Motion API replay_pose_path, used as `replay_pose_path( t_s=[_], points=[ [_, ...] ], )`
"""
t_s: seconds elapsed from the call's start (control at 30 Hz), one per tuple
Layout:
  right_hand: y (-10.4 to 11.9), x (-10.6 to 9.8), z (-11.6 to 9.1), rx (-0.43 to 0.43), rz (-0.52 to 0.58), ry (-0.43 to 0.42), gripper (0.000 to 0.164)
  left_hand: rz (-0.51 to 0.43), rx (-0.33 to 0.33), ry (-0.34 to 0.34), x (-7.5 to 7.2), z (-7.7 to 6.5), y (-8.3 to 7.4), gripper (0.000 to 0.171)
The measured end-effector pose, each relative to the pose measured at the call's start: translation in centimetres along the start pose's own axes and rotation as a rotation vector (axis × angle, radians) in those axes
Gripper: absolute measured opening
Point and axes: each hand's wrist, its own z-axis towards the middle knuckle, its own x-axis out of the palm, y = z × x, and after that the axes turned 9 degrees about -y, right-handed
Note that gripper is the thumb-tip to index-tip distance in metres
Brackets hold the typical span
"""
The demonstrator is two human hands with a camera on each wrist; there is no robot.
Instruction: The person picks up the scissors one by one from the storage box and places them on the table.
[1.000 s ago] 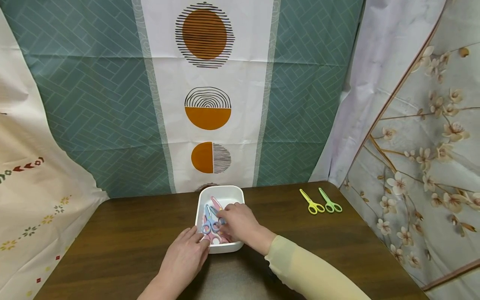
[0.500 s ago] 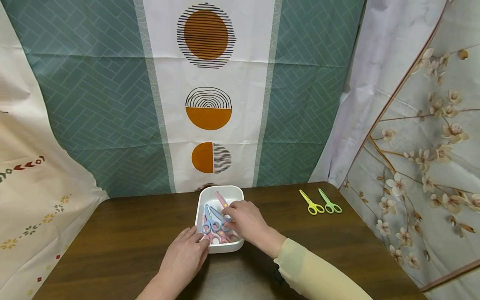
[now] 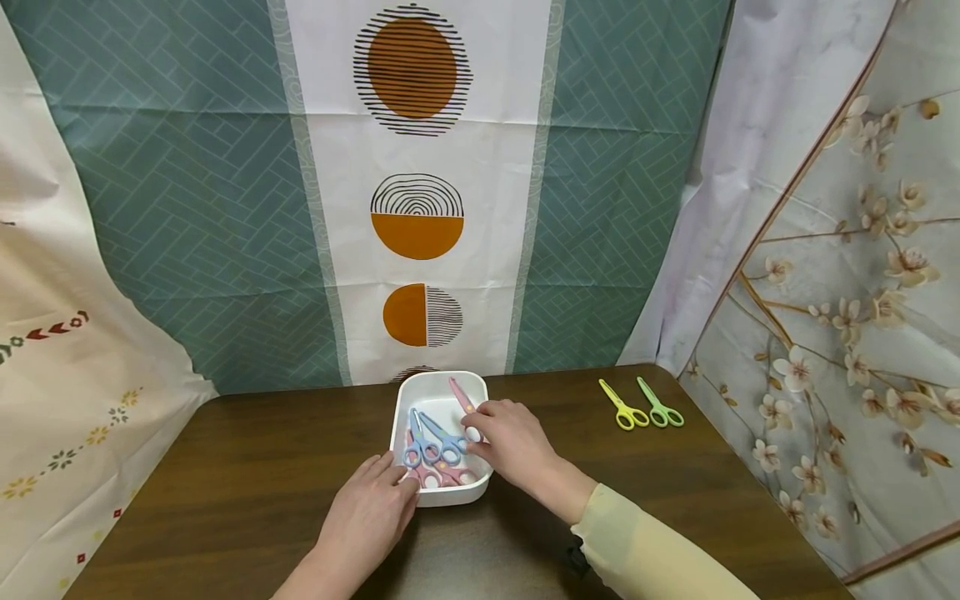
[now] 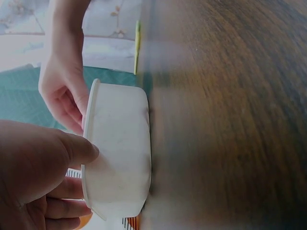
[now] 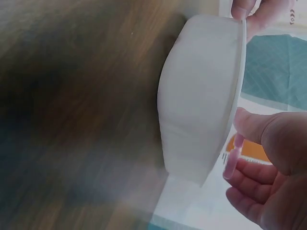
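Note:
A white plastic bin (image 3: 450, 498) stands on the table with blue scissors (image 3: 430, 451) and more pink scissors (image 3: 453, 475) inside. My left hand (image 3: 367, 504) holds its near left corner; in the left wrist view the thumb lies on the outer wall, the other fingers past the rim. Along the bin's right side my right hand (image 3: 517, 442) pinches a pair of pink scissors (image 3: 461, 395), blades pointing away from me. The right wrist view shows a pink part of these scissors (image 5: 232, 164) by the fingers, just past the rim.
Yellow scissors (image 3: 623, 406) and green scissors (image 3: 660, 403) lie side by side at the back right of the brown wooden table (image 3: 247, 483). A patterned curtain (image 3: 202, 208) hangs right behind the table, and a floral cloth (image 3: 840, 333) hangs along the right.
My right hand has moved right across the bin, bringing the pink scissors toward its right wall and uncovering the blue ones. The left hand stays at the corner.

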Motion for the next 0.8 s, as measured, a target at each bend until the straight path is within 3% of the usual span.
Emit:
replay_pose_path(
  t_s=[0.27, 0.8],
  points=[
    [-1.3, -1.1, -1.2, 0.048, 0.027, -0.024, 0.034, -0.012, 0.005, -0.025, 0.1, -0.1, 0.1, 0.018],
    [-3.9, -2.6, -3.9, 0.081, -0.038, -0.119, 0.038, -0.006, -0.027, 0.034, -0.1, 0.0, 0.0, 0.016]
  ],
)
